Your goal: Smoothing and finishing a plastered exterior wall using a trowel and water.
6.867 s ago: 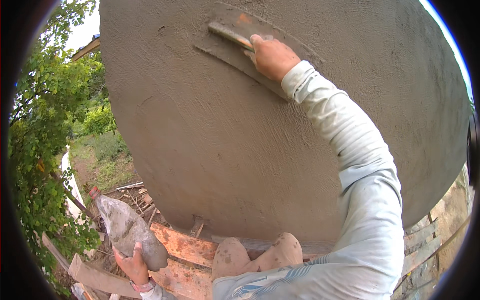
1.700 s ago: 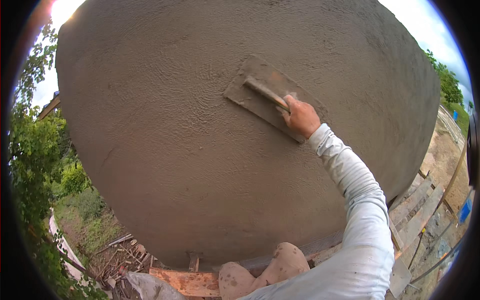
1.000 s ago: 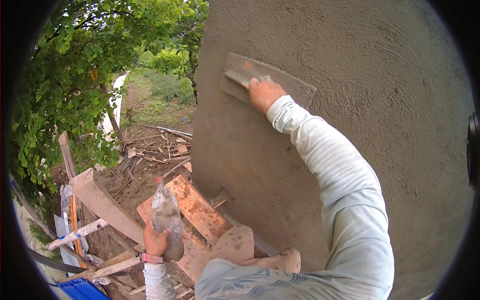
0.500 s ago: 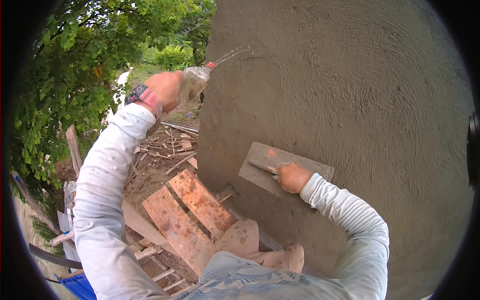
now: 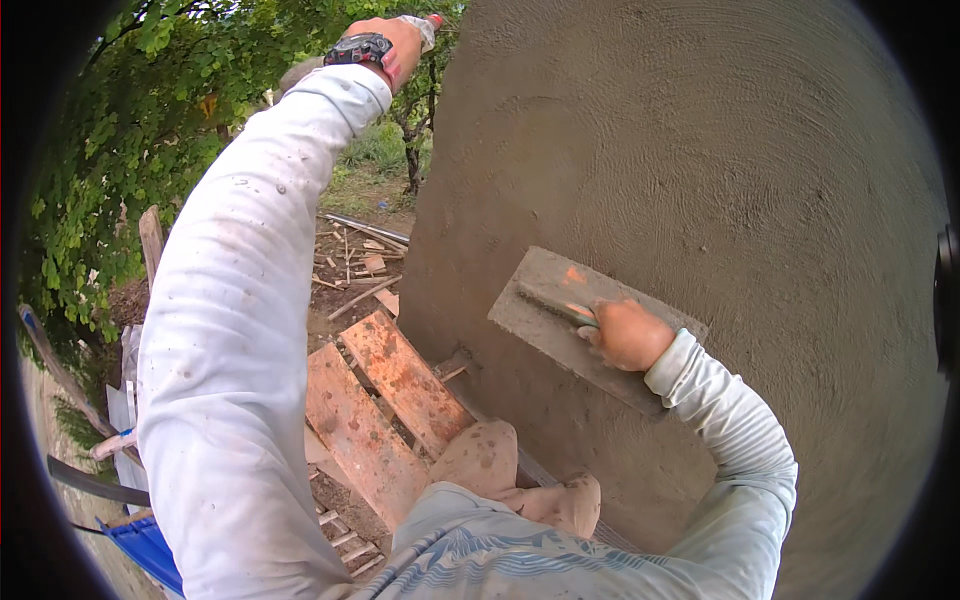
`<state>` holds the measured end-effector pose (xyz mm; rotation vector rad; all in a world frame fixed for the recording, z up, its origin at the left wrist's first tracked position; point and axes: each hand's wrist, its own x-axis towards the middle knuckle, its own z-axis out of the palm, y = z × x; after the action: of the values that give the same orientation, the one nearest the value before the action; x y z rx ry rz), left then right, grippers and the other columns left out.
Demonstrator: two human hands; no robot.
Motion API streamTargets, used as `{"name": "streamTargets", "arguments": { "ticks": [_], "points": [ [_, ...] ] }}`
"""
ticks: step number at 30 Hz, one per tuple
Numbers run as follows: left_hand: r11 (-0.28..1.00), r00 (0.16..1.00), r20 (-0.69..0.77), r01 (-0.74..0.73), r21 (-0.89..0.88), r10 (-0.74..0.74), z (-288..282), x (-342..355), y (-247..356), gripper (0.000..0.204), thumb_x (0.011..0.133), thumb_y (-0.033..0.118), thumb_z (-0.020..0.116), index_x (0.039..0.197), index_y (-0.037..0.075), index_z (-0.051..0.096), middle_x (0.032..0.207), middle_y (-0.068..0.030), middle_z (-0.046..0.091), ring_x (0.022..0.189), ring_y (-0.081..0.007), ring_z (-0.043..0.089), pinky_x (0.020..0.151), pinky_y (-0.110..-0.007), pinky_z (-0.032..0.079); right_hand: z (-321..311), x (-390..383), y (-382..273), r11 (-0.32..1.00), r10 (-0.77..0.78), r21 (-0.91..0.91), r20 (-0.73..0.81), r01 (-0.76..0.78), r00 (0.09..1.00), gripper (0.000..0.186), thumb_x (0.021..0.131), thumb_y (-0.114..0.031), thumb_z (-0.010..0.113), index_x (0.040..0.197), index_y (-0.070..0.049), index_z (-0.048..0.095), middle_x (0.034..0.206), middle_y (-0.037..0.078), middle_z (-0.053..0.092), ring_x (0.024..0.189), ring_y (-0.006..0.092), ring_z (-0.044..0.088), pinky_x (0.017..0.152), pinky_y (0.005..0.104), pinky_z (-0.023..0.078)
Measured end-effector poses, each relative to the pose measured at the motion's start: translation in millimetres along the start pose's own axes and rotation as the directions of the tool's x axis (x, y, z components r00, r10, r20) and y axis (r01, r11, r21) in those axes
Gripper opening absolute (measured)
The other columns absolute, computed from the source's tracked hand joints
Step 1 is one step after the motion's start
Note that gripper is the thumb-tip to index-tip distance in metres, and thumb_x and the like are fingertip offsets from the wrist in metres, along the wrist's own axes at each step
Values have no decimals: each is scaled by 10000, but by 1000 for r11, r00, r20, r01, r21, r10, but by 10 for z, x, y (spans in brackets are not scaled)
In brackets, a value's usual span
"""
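My left hand (image 5: pixel 392 45), with a dark watch at the wrist, is raised high at the far left edge of the wall. Its fingers are wrapped round a clear plastic bottle (image 5: pixel 426 32) with a red cap; most of the bottle is hidden by the hand. My right hand (image 5: pixel 633 335) grips the handle of a flat rectangular plastering float (image 5: pixel 560 332), smeared with grey mortar. The float lies tilted at or against the grey plastered wall (image 5: pixel 720 150); whether it touches, I cannot tell.
Stained wooden planks (image 5: pixel 400 385) lie beside my knees at the lower middle. Scrap wood (image 5: pixel 360 262) is scattered on the ground beyond them. A leafy tree (image 5: pixel 130 170) fills the upper left, and a blue sheet (image 5: pixel 150 550) is at the lower left.
My left hand has risen and moved away to the right with the bottle; the water jet seen before no longer shows. My right hand and the float have shifted slightly right.
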<state>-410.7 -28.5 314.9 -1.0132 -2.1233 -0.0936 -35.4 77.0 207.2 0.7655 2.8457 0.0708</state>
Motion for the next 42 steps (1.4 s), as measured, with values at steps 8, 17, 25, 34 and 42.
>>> {"name": "streamTargets", "arguments": {
  "ticks": [8, 17, 25, 34, 42],
  "points": [
    [960, 965, 152, -177, -216, 212, -12, -94, -296, 262, 704, 92, 585, 948, 11, 636, 869, -213, 664, 850, -349, 655, 696, -417, 528, -163, -164, -241, 947, 135, 249, 272, -205, 953, 315, 856, -249, 597, 859, 66, 609, 751, 239, 621, 736, 371, 625, 701, 436, 470],
    [835, 768, 460, -169, -524, 445, 390, -1530, -654, 458, 594, 29, 661, 1045, 26, 585, 897, -213, 640, 906, -391, 606, 771, -442, 488, 140, -33, 21, 998, 40, -58, 212, -29, 976, 237, 861, -171, 535, 978, 24, 603, 913, 227, 648, 897, 388, 623, 793, 454, 489],
    [854, 759, 465, -225, -470, 456, 433, -1345, -482, 543, 587, 95, 717, 1098, -1, 559, 935, -231, 624, 921, -398, 593, 792, -426, 485, 151, 128, 80, 986, -16, -165, -31, 11, 999, 240, 870, -187, 520, 1006, 6, 563, 848, 228, 647, 831, 396, 634, 708, 473, 508],
    [884, 800, 417, -285, -370, 432, 373, -1246, 139, 369, 633, 24, 589, 1002, 40, 585, 799, -185, 634, 803, -379, 629, 680, -463, 501, 296, 222, -224, 971, 5, -236, 201, 43, 980, 277, 889, -135, 408, 1081, 16, 539, 964, 242, 639, 948, 393, 618, 788, 480, 499],
    [533, 990, 53, -23, -846, 128, 134, -823, 142, 425, 665, 98, 713, 1044, -19, 560, 938, -221, 638, 889, -356, 626, 786, -393, 493, 135, 81, -180, 975, -27, -219, -24, 21, 999, 300, 886, -155, 449, 1166, -53, 476, 888, 234, 637, 790, 402, 639, 656, 491, 506]
  ]
}}
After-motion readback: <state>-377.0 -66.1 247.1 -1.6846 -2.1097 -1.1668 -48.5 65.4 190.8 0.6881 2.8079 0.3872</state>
